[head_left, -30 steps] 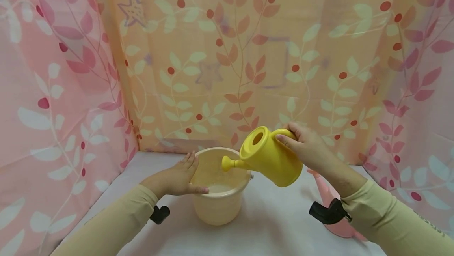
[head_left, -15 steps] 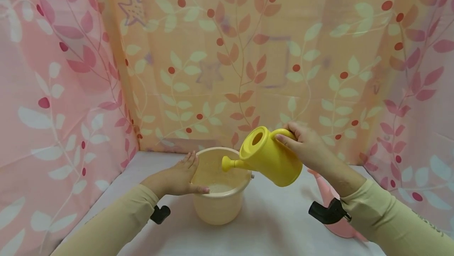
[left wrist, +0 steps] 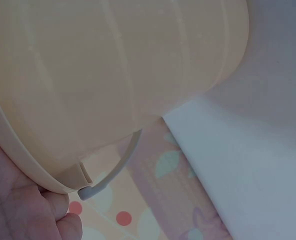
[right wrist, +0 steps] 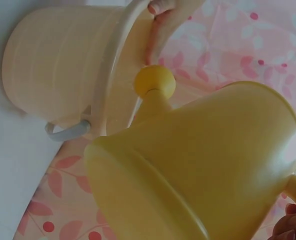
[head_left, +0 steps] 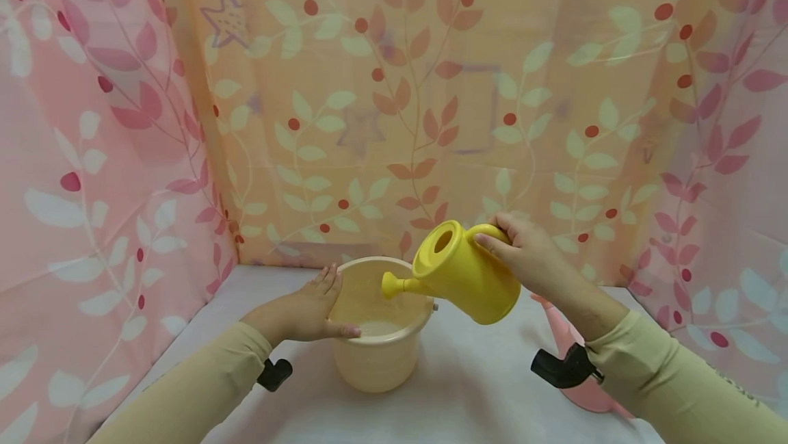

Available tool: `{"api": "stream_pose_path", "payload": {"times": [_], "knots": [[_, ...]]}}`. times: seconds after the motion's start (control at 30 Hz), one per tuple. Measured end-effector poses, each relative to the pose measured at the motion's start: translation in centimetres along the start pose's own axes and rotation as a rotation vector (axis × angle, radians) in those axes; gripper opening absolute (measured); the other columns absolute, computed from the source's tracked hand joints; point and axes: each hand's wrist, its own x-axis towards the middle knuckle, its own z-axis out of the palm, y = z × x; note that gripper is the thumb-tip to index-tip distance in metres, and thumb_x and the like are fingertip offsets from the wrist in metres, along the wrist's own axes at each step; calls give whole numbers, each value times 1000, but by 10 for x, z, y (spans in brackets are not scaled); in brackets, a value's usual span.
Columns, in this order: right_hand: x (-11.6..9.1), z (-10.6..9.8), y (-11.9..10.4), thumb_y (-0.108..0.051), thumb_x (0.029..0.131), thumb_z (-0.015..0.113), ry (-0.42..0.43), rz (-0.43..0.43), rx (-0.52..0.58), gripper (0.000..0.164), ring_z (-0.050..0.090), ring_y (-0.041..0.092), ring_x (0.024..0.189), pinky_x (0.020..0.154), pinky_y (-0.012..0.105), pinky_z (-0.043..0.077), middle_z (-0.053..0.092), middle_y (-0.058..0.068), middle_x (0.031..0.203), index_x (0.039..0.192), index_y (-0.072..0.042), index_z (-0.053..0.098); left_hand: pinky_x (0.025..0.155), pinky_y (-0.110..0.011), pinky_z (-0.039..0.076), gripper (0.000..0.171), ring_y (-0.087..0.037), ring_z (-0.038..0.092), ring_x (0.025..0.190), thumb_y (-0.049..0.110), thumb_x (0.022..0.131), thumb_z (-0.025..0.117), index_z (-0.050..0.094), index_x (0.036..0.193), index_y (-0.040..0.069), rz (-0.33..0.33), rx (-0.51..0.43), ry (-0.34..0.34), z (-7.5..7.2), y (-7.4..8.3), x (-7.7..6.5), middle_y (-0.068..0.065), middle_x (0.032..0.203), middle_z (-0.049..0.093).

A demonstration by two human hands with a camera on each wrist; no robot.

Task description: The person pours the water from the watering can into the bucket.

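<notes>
On the white table (head_left: 480, 382), at the near right, sits a pink thing (head_left: 585, 397), partly hidden. Next, a cream bucket (head_left: 375, 369) stands up straight, the left hand (head_left: 304, 310) spread on its rim. The right hand (head_left: 529, 252) holds the yellow watering can (head_left: 474, 276) by its handle, tipped, spout (head_left: 392, 285) over the bucket. If those fingers slip, I think the can could fall and knock the bucket. Leafy cloth (head_left: 554, 40) hangs behind.

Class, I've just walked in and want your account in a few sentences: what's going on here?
A person's right grip holds a yellow watering can by its handle, tilted so its spout is over the opening of a cream bucket. The left grip rests on the bucket's rim; the bucket stands upright on a white surface. No water shows leaving the spout. A pink object is partly hidden behind the right forearm.
</notes>
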Motion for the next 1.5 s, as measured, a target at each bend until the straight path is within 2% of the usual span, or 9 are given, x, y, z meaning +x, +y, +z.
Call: {"api": "stream_pose_path", "payload": {"times": [0.6,1.13,1.5], "knots": [[1,2,-1,-36,90,56,6,-9,-7,31,47,21,70,60,29,43,48,7,73,88,-6,53,110,-46,10,114,-34,-1,138,75,73,47,13,142,-10,-9,-11,-5,-1,1,0,-24,150,0],[0,1,-5,-37,90,56,-12,4,6,31,47,22,72,61,30,43,48,8,76,89,-6,53,110,-47,10,116,-35,-2,138,76,73,47,12,142,-10,3,-5,-6,0,0,0,-26,149,0],[1,2,-4,-36,90,56,-4,-19,-8,30,47,21,71,60,29,43,48,7,75,89,-6,54,110,-46,10,115,-34,-2,138,75,74,47,11,142,-10,-9,-1,-12,-2,2,-1,-25,149,-1]]}}
